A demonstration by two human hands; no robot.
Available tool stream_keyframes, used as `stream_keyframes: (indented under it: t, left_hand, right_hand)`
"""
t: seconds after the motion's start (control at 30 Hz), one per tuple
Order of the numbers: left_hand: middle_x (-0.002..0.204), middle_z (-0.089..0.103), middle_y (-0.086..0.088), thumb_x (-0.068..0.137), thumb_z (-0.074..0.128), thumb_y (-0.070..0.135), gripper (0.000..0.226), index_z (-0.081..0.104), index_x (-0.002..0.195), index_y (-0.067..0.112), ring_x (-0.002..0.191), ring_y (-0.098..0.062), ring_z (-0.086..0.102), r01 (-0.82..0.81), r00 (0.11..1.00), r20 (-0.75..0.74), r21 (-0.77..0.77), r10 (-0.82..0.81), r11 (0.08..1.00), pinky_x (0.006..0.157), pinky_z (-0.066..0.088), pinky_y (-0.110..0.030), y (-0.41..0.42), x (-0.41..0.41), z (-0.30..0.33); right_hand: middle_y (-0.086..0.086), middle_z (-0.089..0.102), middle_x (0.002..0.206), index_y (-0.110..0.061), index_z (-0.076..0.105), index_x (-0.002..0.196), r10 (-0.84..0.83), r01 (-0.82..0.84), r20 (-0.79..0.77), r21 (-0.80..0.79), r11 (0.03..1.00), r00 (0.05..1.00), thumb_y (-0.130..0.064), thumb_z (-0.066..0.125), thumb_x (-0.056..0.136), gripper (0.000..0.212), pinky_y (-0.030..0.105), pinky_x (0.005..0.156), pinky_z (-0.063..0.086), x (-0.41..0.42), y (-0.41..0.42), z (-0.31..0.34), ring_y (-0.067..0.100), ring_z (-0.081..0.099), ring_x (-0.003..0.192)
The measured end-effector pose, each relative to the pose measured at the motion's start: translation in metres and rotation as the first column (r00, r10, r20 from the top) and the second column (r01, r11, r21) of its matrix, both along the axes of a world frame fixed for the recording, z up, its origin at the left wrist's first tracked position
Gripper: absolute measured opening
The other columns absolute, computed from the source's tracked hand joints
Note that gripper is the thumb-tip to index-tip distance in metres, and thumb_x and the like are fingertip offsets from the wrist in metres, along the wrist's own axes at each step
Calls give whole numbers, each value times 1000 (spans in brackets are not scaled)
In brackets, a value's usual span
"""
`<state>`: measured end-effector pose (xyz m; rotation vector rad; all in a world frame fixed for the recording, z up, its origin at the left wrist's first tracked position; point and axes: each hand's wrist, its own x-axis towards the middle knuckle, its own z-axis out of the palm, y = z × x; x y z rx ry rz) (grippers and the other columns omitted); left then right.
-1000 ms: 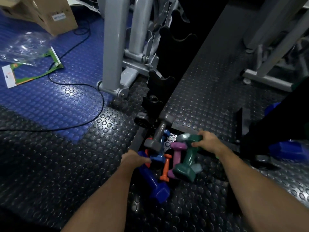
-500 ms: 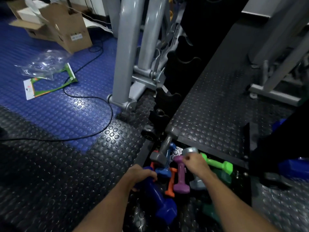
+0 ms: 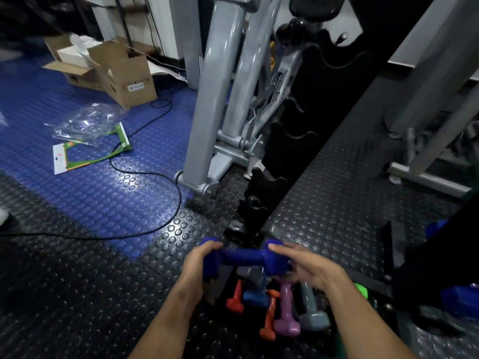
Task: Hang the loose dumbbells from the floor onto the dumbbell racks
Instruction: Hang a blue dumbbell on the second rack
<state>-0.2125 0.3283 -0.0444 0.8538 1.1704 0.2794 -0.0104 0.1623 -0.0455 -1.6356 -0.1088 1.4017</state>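
I hold a big blue dumbbell (image 3: 243, 256) level above the floor pile, one end in each hand. My left hand (image 3: 198, 265) grips its left head, my right hand (image 3: 308, 268) cups its right head. Under it on the floor lie several loose dumbbells: a purple one (image 3: 286, 314), a grey-blue one (image 3: 312, 310), an orange one (image 3: 269, 320), a red one (image 3: 236, 297) and a smaller blue one (image 3: 255, 297). A bright green end (image 3: 361, 290) peeks out beyond my right wrist. The black dumbbell rack (image 3: 290, 141) with scalloped cradles rises just ahead.
A grey machine frame (image 3: 207, 112) stands left of the rack. On the blue mat lie a black cable (image 3: 145, 174), a plastic bag (image 3: 85, 123), a green card and an open cardboard box (image 3: 121, 73). Another blue weight (image 3: 461, 301) sits at the right edge.
My left hand has lifted the big blue dumbbell off the floor and turned it level. My right hand let go of the other dumbbells and took its other end. The view tilted up.
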Motion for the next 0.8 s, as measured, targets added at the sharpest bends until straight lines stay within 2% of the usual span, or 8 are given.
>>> stream_keyframes:
  t: [0.03, 0.1, 0.2, 0.27, 0.47, 0.53, 0.63, 0.8]
  left_hand:
    - [76, 67, -14, 64, 80, 41, 46, 70, 96, 10, 56, -24, 55, -19, 999, 40, -24, 20, 1000, 49, 38, -24, 4, 1, 5]
    - [89, 68, -20, 76, 75, 34, 40, 68, 106, 9, 64, -28, 60, 4, 991, 135, -90, 8, 996, 52, 45, -26, 17, -2, 14]
    - [97, 72, -25, 76, 73, 28, 43, 68, 110, 3, 72, -33, 67, 110, 977, 198, -159, -78, 981, 61, 53, -33, 37, -13, 22]
    - [92, 73, -24, 77, 70, 28, 41, 69, 108, 2, 62, -32, 68, 132, 980, 172, -176, -101, 975, 53, 54, -30, 38, -19, 24]
    - [71, 60, -13, 80, 65, 35, 20, 59, 85, 17, 49, -26, 53, -225, 945, 208, -149, 253, 963, 44, 42, -22, 52, -28, 17]
    - [74, 61, -11, 83, 63, 36, 16, 59, 80, 20, 50, -26, 53, -312, 899, 256, -190, 354, 931, 44, 44, -23, 60, -29, 18]
    - [80, 63, -11, 84, 65, 40, 18, 59, 82, 22, 60, -28, 54, -364, 838, 330, -256, 435, 896, 47, 48, -26, 64, -17, 24]
    - [74, 66, -8, 91, 64, 35, 14, 64, 88, 21, 62, -23, 55, -383, 802, 408, -208, 436, 900, 60, 46, -32, 71, 33, 44]
  right_hand:
    - [14, 76, 101, -9, 68, 110, -79, 76, 65, 51, 996, 995, -32, 85, 80, 42, 49, 90, 58, -2, 8, 11, 23, 72, 81]
    - [7, 76, 84, -7, 70, 98, -178, 157, 211, 114, 981, 961, -26, 83, 81, 29, 37, 79, 59, -5, 27, 29, 16, 69, 73]
    - [9, 78, 86, -5, 75, 98, -236, 198, 275, 157, 967, 932, -36, 90, 68, 46, 37, 78, 57, -8, 46, 35, 18, 69, 75]
    - [11, 78, 89, -4, 76, 99, -275, 228, 273, 191, 955, 922, -40, 93, 57, 58, 38, 77, 55, -12, 53, 33, 22, 68, 78]
    - [22, 76, 102, 6, 65, 109, -312, 275, 169, 209, 938, 935, -21, 74, 92, 33, 32, 80, 62, -7, 61, 36, 32, 77, 89]
    - [18, 74, 96, 4, 64, 110, -341, 313, 277, 142, 939, 898, -19, 69, 97, 28, 32, 72, 61, 1, 62, 37, 27, 75, 81]
    - [11, 74, 101, -9, 60, 122, -362, 352, 462, 111, 929, 810, -19, 69, 93, 32, 35, 77, 57, 7, 71, 38, 20, 70, 84]
    - [-7, 67, 98, -18, 57, 130, -278, 291, 656, 92, 952, 702, -20, 68, 94, 38, 23, 70, 47, 0, 86, 45, 11, 64, 86]
